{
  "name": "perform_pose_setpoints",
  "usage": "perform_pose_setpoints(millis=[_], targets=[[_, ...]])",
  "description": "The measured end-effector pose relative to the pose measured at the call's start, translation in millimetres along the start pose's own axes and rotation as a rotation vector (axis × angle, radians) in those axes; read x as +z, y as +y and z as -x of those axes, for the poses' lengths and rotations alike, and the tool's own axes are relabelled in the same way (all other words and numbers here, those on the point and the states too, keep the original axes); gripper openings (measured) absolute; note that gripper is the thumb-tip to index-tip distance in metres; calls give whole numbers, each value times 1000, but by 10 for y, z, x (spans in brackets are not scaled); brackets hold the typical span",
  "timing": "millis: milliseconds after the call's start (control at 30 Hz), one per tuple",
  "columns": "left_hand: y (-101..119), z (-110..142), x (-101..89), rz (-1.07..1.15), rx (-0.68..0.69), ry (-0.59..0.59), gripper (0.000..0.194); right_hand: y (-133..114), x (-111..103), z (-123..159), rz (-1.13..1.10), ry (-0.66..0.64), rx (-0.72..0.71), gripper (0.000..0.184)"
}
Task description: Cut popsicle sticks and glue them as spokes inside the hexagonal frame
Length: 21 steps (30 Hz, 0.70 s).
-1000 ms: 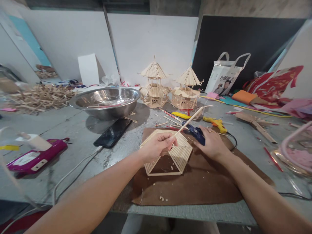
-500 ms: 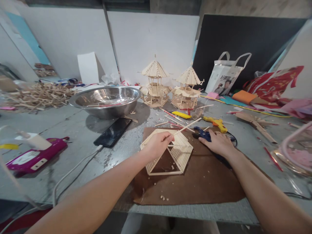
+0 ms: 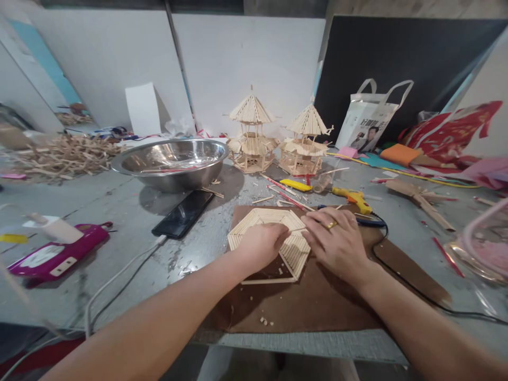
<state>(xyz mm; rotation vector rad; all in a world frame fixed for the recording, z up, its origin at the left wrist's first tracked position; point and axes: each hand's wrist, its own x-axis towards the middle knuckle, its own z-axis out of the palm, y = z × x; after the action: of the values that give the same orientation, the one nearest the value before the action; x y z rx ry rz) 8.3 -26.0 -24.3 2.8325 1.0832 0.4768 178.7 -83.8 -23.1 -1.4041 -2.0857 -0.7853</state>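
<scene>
A hexagonal panel of thin wooden sticks (image 3: 273, 216) lies on a brown mat (image 3: 317, 312), with an open wedge at its near side. My left hand (image 3: 262, 244) is closed over the panel's middle, pinching a wooden stick (image 3: 297, 230). At the stick's other end, my right hand (image 3: 337, 241), wearing a ring, has its fingers bent down together at the panel's right edge. Its thumb and fingertips are partly hidden. Just beyond it lie the blue-handled cutters (image 3: 370, 223), partly covered by the hand, and a yellow glue gun (image 3: 353, 199).
Two stick pagodas (image 3: 252, 135) stand at the back. Left of them are a steel basin (image 3: 166, 177), a phone (image 3: 183, 214) and a purple power strip (image 3: 65, 248). A yellow cutter knife (image 3: 296, 185) lies behind the mat. The glue gun's black cable (image 3: 413, 296) runs along the right.
My right hand has let go of the blue-handled cutters and moved left to the stick. The stick, raised at a slant before, now lies lower, across the panel.
</scene>
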Motion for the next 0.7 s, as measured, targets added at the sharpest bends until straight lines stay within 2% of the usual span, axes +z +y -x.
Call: perform_pose_setpoints(millis=[167,700], targets=[[57,37,-9,-119,62,-29,27,-58,59,-7,-54,-120,-53,23],[81,62,-30,-186,112,-88,19,-79,61,26,-11,-221,-36,26]])
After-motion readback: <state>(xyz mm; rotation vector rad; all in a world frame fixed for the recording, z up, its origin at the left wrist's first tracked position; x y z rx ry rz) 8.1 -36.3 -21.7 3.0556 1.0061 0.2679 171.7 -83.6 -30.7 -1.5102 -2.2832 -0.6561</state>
